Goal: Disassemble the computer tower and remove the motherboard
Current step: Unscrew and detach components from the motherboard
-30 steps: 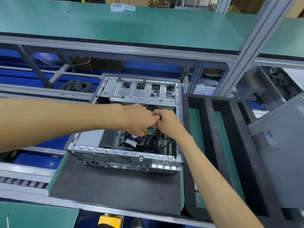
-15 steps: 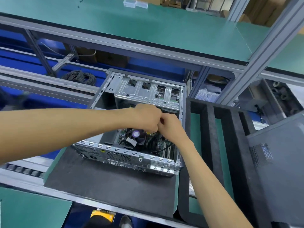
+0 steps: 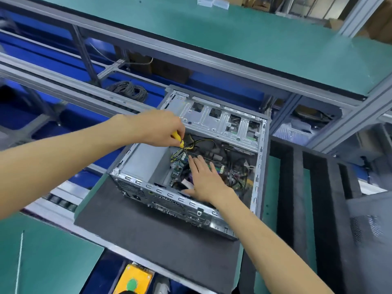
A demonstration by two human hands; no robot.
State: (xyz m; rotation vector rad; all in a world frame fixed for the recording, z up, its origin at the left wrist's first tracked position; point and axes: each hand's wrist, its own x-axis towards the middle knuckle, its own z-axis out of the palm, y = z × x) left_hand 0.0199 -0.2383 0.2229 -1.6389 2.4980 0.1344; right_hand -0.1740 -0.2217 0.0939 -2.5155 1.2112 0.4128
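Note:
The open computer tower (image 3: 135,183) lies on its side on a black foam mat (image 3: 148,236). Inside it the motherboard (image 3: 233,166) shows with black and yellow cables (image 3: 197,143) across it. My left hand (image 3: 157,130) is above the case's far left corner and pinches a yellow-handled tool (image 3: 177,137), whose tip points down toward the cables. My right hand (image 3: 204,179) reaches into the case, fingers straight and flat on the parts over the board. A silver drive cage (image 3: 214,122) spans the far side.
A black foam tray with long slots (image 3: 297,187) stands right of the case; a grey meshed side panel (image 3: 369,230) lies beyond it. A green shelf (image 3: 233,39) hangs overhead. Roller rails (image 3: 61,202) and a cable coil (image 3: 129,90) are at left, a yellow button box (image 3: 133,281) below.
My hands, bunched together over the board, have parted. The left hand lifted up and left with the yellow tool; the right hand opened flat onto the board. The view tilted.

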